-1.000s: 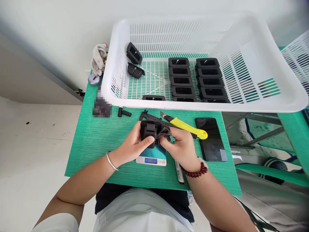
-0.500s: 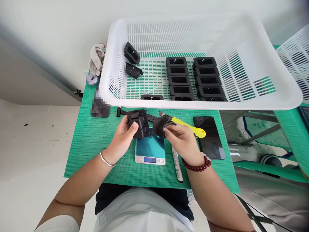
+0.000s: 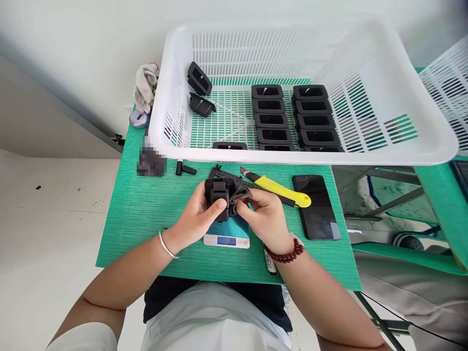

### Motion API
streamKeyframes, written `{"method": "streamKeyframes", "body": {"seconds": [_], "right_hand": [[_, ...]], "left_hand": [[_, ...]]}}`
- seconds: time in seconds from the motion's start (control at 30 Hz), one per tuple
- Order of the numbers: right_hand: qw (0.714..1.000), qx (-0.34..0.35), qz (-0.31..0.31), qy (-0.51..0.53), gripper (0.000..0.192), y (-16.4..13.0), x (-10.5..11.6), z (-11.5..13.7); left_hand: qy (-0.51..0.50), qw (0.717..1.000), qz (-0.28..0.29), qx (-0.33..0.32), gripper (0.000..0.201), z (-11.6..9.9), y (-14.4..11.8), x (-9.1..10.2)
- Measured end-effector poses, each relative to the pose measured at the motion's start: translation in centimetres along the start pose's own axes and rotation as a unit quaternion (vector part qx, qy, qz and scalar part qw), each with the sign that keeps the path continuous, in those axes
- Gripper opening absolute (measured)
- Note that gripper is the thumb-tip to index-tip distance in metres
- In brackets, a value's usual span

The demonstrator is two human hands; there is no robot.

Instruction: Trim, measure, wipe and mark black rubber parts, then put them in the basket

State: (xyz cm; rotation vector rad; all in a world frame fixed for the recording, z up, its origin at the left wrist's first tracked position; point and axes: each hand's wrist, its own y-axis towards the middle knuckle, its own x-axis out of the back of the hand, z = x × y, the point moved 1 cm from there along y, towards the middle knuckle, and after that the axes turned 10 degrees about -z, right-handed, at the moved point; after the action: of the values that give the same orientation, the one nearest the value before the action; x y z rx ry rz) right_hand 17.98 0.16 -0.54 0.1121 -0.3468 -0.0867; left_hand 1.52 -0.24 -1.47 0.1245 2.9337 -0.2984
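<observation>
A black plastic housing [image 3: 218, 199] is in my left hand [image 3: 197, 214], with the thumb pressed on its face. My right hand [image 3: 266, 219] is closed on a thin dark cloth-like piece [image 3: 243, 192], which meets the housing's right side. Where the right fingertips touch the housing is partly hidden. Both hands are over a small digital scale [image 3: 226, 241], whose plate is partly covered by them. Behind the hands lies a black caliper [image 3: 221, 172], beside a yellow utility knife [image 3: 281, 190].
A large white basket [image 3: 256, 157] holds several black housings [image 3: 270, 106], some in two rows. On the green mat [image 3: 146, 229] are a phone [image 3: 318, 209], a marker [image 3: 271, 265] partly under my right wrist, and small black pieces [image 3: 188, 169]. Pale gloves [image 3: 145, 87] lie back left.
My hands have come together: the housing moved right and slightly nearer to me, and the dark piece moved left against it. The caliper and knife are now less covered.
</observation>
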Motion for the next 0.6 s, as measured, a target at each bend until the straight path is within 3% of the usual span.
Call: {"method": "streamKeyframes", "body": {"seconds": [0.17, 0.43, 0.6], "right_hand": [[0.999, 0.014, -0.035, 0.000, 0.018, -0.26, -0.45, 0.35], [1.000, -0.018, 0.003, 0.022, 0.017, -0.77, -0.77, 0.64], [0.999, -0.013, -0.034, 0.030, 0.020, -0.60, -0.43, 0.61]], "left_hand": [[0.001, 1.000, -0.003, -0.011, 0.055, -0.35, -0.24, -0.25], [-0.029, 0.997, -0.053, -0.037, 0.050, -0.18, -0.34, 0.06], [0.001, 0.999, -0.025, -0.037, 0.052, -0.37, -0.31, -0.58]]}}
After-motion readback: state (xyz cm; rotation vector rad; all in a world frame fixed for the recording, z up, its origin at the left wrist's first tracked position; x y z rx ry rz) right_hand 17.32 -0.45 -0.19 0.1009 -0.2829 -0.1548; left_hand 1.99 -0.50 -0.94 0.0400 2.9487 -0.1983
